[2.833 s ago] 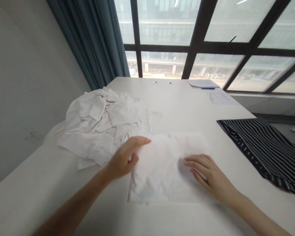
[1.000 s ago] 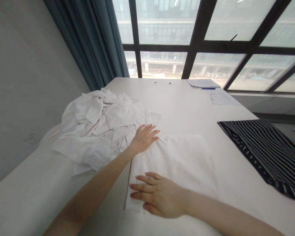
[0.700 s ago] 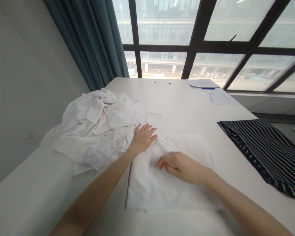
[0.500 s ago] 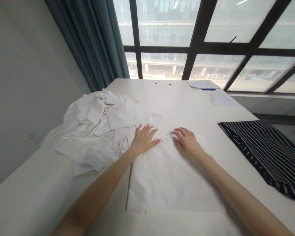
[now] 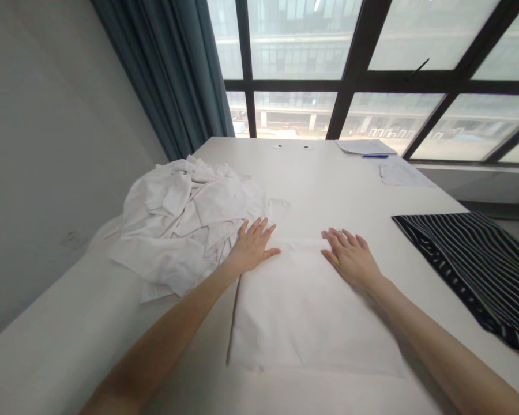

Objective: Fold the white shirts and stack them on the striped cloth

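A white cloth garment (image 5: 311, 311), folded into a flat rectangle, lies on the white table in front of me. My left hand (image 5: 253, 248) rests spread on its far left corner, fingertips reaching past the edge. On the far right corner lies my right hand (image 5: 350, 256), palm down with the fingers stretched out. Neither hand grips anything. Right beside my left hand is a crumpled heap of white garments (image 5: 185, 219).
To the right lies a black cloth with white stripes (image 5: 471, 265). Papers (image 5: 365, 147) and a blue pen (image 5: 375, 156) are at the table's far right. A blue curtain (image 5: 168, 75) hangs by the window, behind the table (image 5: 303, 178).
My right hand has slid to the right along the far edge of the folded garment, and its fingers have flattened out. The left hand stays at its corner. The view has shifted slightly.
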Available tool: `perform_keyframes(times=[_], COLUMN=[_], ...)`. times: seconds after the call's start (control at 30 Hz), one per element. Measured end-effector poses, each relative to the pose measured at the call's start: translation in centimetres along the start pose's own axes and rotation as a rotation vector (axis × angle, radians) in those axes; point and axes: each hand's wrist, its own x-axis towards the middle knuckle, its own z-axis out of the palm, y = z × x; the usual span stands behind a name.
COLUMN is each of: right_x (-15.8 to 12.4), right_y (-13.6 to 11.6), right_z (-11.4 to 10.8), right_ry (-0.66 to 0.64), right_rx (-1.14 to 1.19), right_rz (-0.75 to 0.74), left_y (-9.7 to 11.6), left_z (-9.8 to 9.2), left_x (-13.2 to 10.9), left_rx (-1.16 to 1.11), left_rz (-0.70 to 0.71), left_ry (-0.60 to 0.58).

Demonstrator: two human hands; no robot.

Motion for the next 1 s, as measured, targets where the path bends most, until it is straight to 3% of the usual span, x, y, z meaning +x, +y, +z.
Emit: perform_keyframes(times=[0.17, 0.33, 0.53, 0.73, 0.87, 1.0], right_x=[-1.0, -1.3, -1.3, -1.9, -3.3, -5.1], right_y=[1.2, 0.5, 0.4, -1.0, -2.6, -3.0], right_z=[0.2, 0.2, -0.1, -0.6, -0.8, -1.0], right_ry=[0.054, 0.135, 0.159, 0.076, 0.0, -0.026], right_rx=[-0.002, -0.051, -0.055, 0.011, 0.1, 0.133], right_rz=[0.077, 0.074, -0.118, -0.166, -0.302, -0.344], left_y=[0.8, 3.8, 6.6, 6.6, 6.7, 6.2], left_z=[-0.5, -1.4, -1.8, -1.4, -1.4, -1.4], left_x=[-0.6, -1.0, -2.1, -2.2, -2.1, -2.0], left_rx=[0.062, -0.014, -0.139, -0.176, -0.202, -0.225], left_rz=[-0.029, 0.039, 0.251, 0.252, 0.248, 0.265], left_ry=[-0.015, -0.042, -0.072, -0.104, -0.127, -0.134])
